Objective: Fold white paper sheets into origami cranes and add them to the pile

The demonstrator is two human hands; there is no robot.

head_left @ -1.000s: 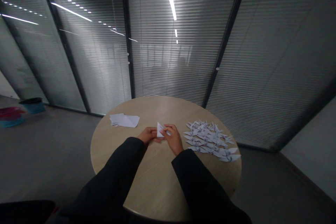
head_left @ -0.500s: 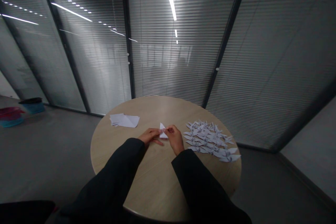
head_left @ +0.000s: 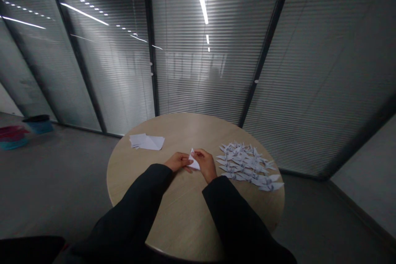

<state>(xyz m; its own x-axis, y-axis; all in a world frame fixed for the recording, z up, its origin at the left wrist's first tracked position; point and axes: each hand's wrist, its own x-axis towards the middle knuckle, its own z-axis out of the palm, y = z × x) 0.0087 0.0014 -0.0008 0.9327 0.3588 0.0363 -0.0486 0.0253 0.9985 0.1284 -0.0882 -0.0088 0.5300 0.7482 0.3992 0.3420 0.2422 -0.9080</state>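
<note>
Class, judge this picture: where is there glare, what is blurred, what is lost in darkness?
Head view, top: bright streaks glare on the glass partition; head view, left edge: bins look smeared; head view, centre: folded paper too soft to show fine creases; head view, bottom: dark sleeves lose detail.

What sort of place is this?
Probably an office or meeting room: a dark-framed glass partition with grey slatted blinds, a round pale wood-look table, and a black-topped blue bin.

Sm. white folded-paper triangle (head_left: 194, 165): matt, smooth. Rect. white paper sheets (head_left: 151, 143): flat, matt. Pointy white folded-paper pieces (head_left: 244, 161): creased, matt. Round pale wood-look tabletop (head_left: 182, 210): smooth, slt. sheen. Dk. cloth sleeves (head_left: 230, 202): matt. Tall grey slatted glass panels (head_left: 182, 20): v. glossy, w/ reflections.
</note>
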